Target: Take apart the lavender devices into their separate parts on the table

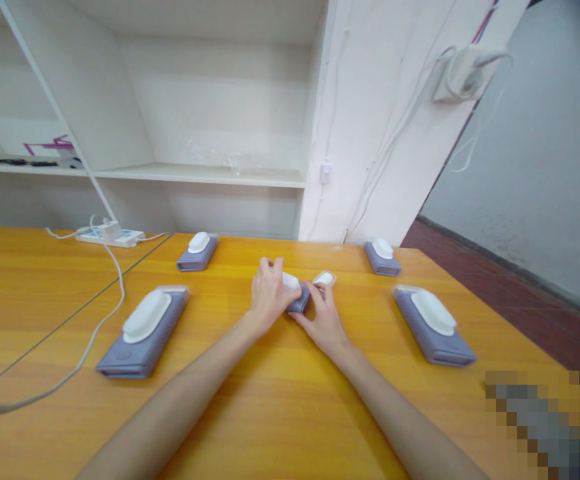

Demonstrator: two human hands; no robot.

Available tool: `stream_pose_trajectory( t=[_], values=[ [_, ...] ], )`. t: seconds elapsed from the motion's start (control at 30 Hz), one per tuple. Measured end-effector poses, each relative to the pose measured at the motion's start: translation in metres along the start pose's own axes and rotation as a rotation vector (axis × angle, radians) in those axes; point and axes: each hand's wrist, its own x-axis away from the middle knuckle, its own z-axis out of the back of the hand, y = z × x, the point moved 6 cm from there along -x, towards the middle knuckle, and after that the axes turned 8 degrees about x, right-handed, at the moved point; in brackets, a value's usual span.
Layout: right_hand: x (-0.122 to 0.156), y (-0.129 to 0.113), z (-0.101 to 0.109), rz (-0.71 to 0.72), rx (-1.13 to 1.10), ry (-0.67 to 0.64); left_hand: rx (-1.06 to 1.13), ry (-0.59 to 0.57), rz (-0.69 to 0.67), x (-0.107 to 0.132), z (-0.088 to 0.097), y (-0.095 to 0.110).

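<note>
Near the middle of the table, my left hand (pixel 268 292) is closed around a white piece (pixel 290 283), its fingers bent over the top. Just below that piece is a small purple-grey case (pixel 299 303), partly hidden by my hands. My right hand (pixel 324 317) pinches the case from the right, thumb at the near edge and fingers at the far side. Beyond the right fingers lies a white oval piece with a pale see-through rim (pixel 325 278).
Purple-grey cases with white oval tops stand at the left front (pixel 143 333), left back (pixel 198 252), right back (pixel 383 257) and right front (pixel 435 327). A power strip (pixel 110 235) and its cable (pixel 117 300) lie left. White shelves (pixel 205 173) rise behind the table (pixel 270 413).
</note>
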Motion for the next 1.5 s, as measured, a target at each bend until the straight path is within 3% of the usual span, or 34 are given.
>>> stream_pose_trajectory(
  t=[0.23, 0.77, 1.07, 1.5],
  values=[
    [0.0, 0.001, 0.001, -0.014, 0.001, 0.004, -0.031, 0.004, 0.015, 0.006, -0.001, 0.007],
    [0.0, 0.0, 0.001, -0.001, 0.039, 0.007, 0.15, 0.029, -0.001, 0.006, -0.008, -0.004],
    [0.001, 0.0, 0.001, -0.001, 0.036, 0.006, -0.02, -0.004, 0.043, 0.009, -0.01, -0.008],
    [0.001, -0.001, 0.001, 0.004, 0.058, -0.002, -0.067, -0.011, 0.037, 0.006, -0.001, -0.001]
  ],
)
